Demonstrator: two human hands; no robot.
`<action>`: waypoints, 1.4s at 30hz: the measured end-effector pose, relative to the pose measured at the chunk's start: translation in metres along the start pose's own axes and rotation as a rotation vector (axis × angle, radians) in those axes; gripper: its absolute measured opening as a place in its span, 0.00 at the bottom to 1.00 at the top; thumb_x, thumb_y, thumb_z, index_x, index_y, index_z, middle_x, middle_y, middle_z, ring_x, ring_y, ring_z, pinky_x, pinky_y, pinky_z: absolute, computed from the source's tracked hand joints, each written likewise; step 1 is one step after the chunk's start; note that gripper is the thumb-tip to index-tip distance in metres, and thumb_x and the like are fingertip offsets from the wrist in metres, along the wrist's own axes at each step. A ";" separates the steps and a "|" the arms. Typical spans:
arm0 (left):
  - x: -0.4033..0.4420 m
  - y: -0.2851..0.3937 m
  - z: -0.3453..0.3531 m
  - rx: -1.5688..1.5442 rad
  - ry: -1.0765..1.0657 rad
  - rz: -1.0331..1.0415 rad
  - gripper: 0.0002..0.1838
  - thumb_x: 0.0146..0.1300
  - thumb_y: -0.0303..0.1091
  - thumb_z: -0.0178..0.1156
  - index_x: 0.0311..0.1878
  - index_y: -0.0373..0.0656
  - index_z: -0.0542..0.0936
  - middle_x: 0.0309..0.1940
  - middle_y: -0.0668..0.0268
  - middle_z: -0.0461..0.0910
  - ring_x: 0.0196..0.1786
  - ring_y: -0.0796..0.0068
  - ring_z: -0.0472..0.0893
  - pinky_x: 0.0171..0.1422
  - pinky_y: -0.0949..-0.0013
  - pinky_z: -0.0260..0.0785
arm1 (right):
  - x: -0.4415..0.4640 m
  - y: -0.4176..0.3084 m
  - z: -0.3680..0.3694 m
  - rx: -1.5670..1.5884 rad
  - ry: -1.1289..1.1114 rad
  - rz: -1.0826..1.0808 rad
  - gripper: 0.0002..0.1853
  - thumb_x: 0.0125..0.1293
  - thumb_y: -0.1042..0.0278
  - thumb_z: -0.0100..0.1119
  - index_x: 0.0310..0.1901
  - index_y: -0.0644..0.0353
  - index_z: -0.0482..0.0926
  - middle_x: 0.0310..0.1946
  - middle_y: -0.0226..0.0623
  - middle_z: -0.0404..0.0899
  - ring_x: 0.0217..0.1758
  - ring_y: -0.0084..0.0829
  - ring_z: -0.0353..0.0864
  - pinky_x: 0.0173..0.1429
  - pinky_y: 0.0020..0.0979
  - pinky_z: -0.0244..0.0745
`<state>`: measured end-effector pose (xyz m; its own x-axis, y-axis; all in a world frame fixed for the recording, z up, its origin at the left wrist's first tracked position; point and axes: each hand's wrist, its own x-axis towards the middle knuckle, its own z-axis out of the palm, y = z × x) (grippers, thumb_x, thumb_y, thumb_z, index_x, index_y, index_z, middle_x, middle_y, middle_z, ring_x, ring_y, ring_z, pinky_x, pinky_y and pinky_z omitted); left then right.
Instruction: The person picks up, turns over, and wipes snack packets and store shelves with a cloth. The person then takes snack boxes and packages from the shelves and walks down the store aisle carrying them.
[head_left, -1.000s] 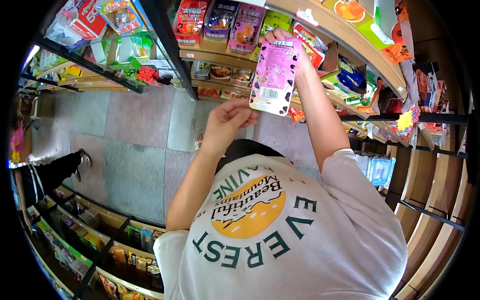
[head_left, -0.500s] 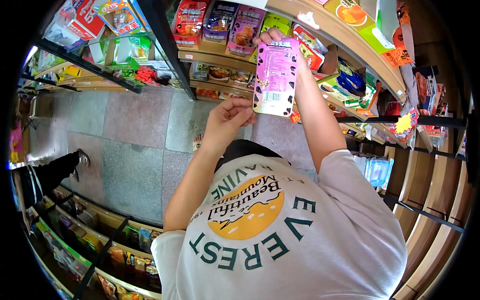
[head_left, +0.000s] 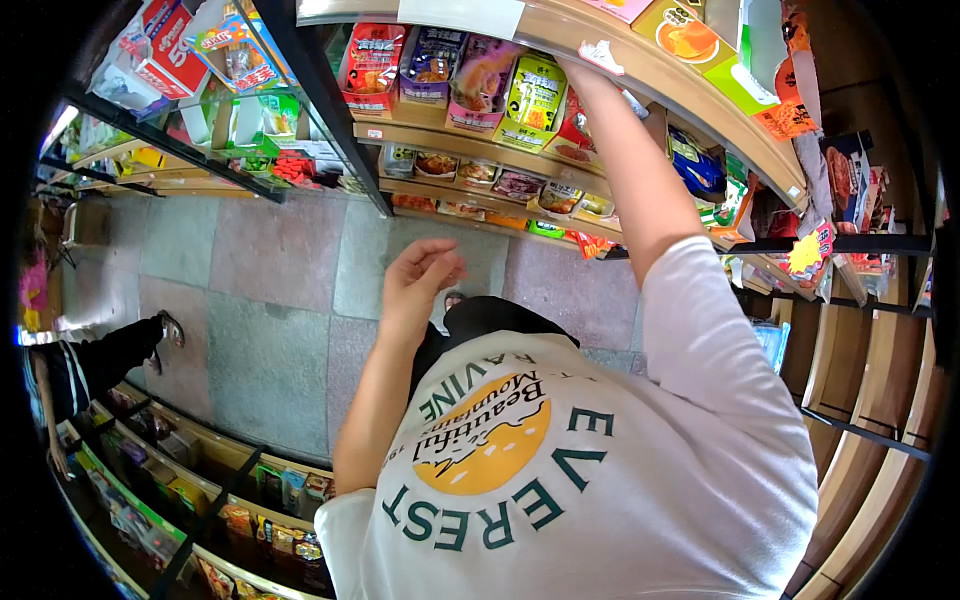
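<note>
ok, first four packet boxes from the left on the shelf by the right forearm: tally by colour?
Red box: 1
Blue-violet box: 1
Pink box: 1
Yellow-green box: 1
Total: 4

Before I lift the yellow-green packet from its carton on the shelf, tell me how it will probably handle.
The yellow-green packet looks like a flat printed pouch, so it is probably light and somewhat bendy. Its smooth-looking face could be slightly slippery. The carton has a low front lip, so pulling straight forward might drag it along.
</note>
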<state>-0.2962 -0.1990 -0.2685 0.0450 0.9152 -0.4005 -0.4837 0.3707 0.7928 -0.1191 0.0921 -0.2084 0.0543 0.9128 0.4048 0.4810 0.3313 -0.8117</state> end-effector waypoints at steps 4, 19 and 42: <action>-0.009 -0.007 -0.014 -0.045 0.083 0.000 0.09 0.58 0.29 0.52 0.42 0.37 0.73 0.31 0.65 0.77 0.33 0.78 0.76 0.37 0.81 0.65 | 0.016 0.007 0.007 -0.398 -0.051 -0.200 0.14 0.60 0.60 0.47 0.40 0.62 0.70 0.36 0.45 0.73 0.48 0.42 0.70 0.54 0.35 0.64; -0.010 -0.016 -0.020 -0.079 0.103 -0.041 0.09 0.60 0.30 0.51 0.41 0.38 0.73 0.30 0.65 0.76 0.31 0.79 0.75 0.36 0.80 0.64 | -0.023 0.040 -0.022 -1.247 -0.662 -0.206 0.44 0.40 0.39 0.62 0.56 0.59 0.63 0.59 0.46 0.58 0.63 0.44 0.53 0.65 0.38 0.49; -0.023 -0.014 -0.010 -0.058 0.090 0.006 0.08 0.59 0.30 0.51 0.40 0.38 0.72 0.30 0.65 0.76 0.31 0.78 0.74 0.36 0.77 0.66 | -0.101 0.029 -0.105 0.013 0.100 -0.168 0.10 0.60 0.79 0.36 0.30 0.65 0.72 0.28 0.34 0.75 0.29 0.22 0.71 0.35 0.21 0.69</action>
<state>-0.2996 -0.2266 -0.2752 -0.0356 0.8985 -0.4376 -0.5336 0.3532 0.7684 -0.0189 -0.0153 -0.2286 0.0612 0.8161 0.5746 0.4790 0.4810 -0.7343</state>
